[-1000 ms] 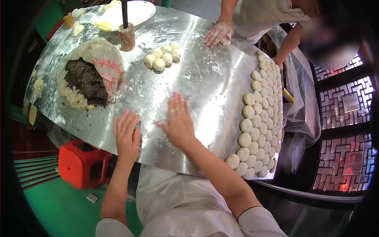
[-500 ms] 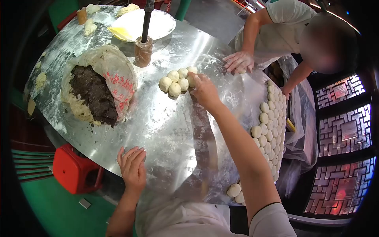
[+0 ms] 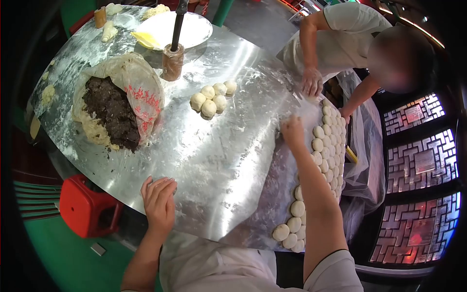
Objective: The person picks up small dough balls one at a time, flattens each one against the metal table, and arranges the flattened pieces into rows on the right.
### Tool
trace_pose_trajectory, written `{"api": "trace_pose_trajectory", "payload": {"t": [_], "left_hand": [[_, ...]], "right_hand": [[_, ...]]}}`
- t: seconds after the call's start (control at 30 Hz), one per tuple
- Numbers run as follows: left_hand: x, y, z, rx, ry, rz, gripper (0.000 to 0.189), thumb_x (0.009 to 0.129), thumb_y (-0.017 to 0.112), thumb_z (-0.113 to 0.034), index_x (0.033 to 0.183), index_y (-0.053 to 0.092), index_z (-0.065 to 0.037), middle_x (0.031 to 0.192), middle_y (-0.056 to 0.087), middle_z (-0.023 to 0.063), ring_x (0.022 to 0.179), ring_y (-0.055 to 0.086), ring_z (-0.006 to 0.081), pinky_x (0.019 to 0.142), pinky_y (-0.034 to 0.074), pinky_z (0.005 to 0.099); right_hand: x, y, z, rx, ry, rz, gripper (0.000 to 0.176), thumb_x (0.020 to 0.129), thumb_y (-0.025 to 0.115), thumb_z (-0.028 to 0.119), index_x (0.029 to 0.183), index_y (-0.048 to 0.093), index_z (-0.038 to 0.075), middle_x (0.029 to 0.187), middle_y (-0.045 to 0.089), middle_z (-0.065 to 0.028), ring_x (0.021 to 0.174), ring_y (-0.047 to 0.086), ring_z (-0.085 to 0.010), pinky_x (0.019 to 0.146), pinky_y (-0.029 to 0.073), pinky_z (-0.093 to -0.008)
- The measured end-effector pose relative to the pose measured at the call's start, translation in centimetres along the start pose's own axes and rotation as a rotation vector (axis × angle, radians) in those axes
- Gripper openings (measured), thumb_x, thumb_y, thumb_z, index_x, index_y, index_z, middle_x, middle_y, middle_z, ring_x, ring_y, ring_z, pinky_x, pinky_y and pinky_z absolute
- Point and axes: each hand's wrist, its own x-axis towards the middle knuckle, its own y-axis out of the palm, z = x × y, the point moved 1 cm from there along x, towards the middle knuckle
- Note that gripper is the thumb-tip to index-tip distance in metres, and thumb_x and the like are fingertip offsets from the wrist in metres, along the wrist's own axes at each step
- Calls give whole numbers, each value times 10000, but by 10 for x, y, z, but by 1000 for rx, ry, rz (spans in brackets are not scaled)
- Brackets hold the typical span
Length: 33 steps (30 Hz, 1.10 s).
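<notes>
My right hand (image 3: 293, 130) is curled over the metal table just left of the rows of flattened dough rounds (image 3: 331, 146); whatever its fingers hold is hidden. Near the front edge, my left hand (image 3: 159, 197) rests with its fingers extended and holds nothing. A small cluster of dough balls (image 3: 208, 108) sits mid-table. To its left lies a plastic bag (image 3: 141, 82) opened around dark filling (image 3: 109, 112).
A wooden roller with a dark handle (image 3: 173, 62) stands beside a white plate (image 3: 194, 29). Across the metal table (image 3: 194, 155), a co-worker's hand (image 3: 312, 82) is near the rounds. A red stool (image 3: 82, 207) is at lower left.
My right hand has moved right, from the dough-ball cluster towards the rounds. The cluster shows fewer balls on its right side. The co-worker's hand has shifted right, closer to the rounds.
</notes>
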Motion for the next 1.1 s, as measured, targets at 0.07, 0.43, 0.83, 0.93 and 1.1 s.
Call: {"api": "trace_pose_trajectory", "payload": {"t": [0.07,0.43,0.83,0.93,1.1], "left_hand": [[-1,2,-1,5,-5,-5,242,946,562,-28,1141,705,-19,1158,713,123,1148,648,328,1139,352,553],[1,3,-2,0,48,-54,248,908,581,53,1115,696,-21,1120,708,115,1100,661,310,1085,405,513],[-1,5,3,-23,75,-89,225,928,581,19,1115,698,-25,1113,714,115,1083,661,315,1062,425,497],[-2,5,2,-13,70,-86,220,927,583,17,1113,695,-19,1108,715,121,1074,660,319,1045,432,489],[0,5,1,-13,83,-95,218,921,586,22,1109,691,-9,1101,716,131,1055,658,324,1016,442,476]], "right_hand": [[-36,-10,82,26,-156,137,395,976,667,286,1228,503,29,1209,562,-307,935,656,-505,805,556,-561],[-180,-72,140,-54,-184,345,491,937,697,472,1177,581,59,1118,613,-172,848,704,-323,693,584,-442],[-177,-87,134,-6,-391,141,381,897,770,355,1075,616,54,1089,593,-131,1012,630,-316,773,562,-431],[-148,-88,130,107,-329,174,438,926,729,395,1175,617,53,1213,607,-151,1127,589,-337,909,525,-457],[-147,-8,119,-75,-301,174,768,1019,493,597,1563,425,60,1655,338,-211,1521,299,-450,1203,259,-582]]}}
